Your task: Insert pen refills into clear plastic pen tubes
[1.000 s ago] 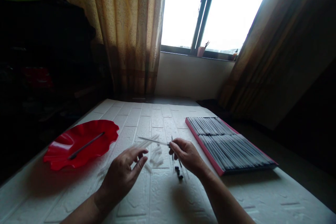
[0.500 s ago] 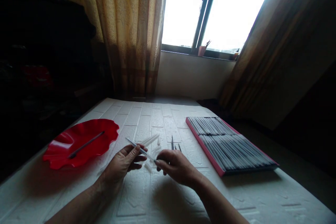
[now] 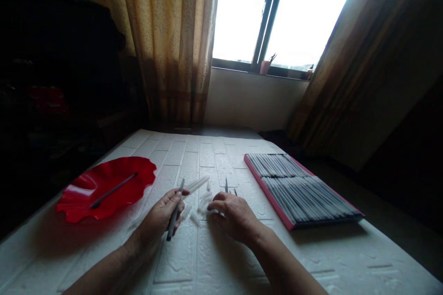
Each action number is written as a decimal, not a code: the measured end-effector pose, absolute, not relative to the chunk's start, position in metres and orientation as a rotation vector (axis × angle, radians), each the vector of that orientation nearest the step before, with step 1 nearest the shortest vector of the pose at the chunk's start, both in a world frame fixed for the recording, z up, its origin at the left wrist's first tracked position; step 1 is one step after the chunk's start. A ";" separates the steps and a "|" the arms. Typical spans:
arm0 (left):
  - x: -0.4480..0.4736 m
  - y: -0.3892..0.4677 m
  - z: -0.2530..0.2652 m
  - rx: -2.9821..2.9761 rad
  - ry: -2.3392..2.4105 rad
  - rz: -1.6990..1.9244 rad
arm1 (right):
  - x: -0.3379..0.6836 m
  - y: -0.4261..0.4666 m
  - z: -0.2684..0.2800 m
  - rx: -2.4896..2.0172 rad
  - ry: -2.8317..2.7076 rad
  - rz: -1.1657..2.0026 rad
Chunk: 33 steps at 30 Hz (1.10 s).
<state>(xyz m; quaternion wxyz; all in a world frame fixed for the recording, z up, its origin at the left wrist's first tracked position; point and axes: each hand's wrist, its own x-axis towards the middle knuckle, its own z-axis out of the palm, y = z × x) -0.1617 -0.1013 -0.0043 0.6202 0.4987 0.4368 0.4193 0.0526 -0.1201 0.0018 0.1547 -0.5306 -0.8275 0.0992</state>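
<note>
My left hand [image 3: 164,214] is closed around a slim dark pen [image 3: 175,212], which tilts with its narrower end up and its thicker dark end down towards me. My right hand [image 3: 233,214] hovers low over the table to the right, its fingers bent and apart, with nothing visible in them. Between the hands lie several clear plastic tubes [image 3: 198,185], some close to my right fingertips. Thin dark pointed pieces [image 3: 226,185] show just behind my right hand, partly hidden by it.
On the left, a red wavy-rimmed plate [image 3: 121,163] holds one dark pen [image 3: 114,190]. A pink-edged box [image 3: 266,196] packed with rows of grey pens [image 3: 304,189] lies on the right. The white brick-patterned tabletop [image 3: 173,267] extends towards a curtained window [image 3: 238,18].
My right hand has let go of the pen's end and moved slightly right. The pen in my left hand has turned from a slant across both hands to more upright.
</note>
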 end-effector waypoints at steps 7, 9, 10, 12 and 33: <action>-0.159 -0.103 -0.005 1.206 1.019 0.879 | 0.053 -0.120 0.005 -1.569 -2.314 0.260; -0.159 -0.102 -0.006 1.241 1.023 0.846 | 0.056 -0.119 0.006 -1.583 -2.271 0.268; -0.159 -0.102 -0.007 1.261 1.024 0.828 | 0.057 -0.119 0.006 -1.587 -2.253 0.280; -0.158 -0.102 -0.008 1.307 1.026 0.789 | 0.059 -0.118 0.006 -1.584 -2.227 0.309; -0.168 -0.107 -0.011 1.975 1.117 0.668 | 0.059 -0.121 0.007 -1.490 -2.252 0.315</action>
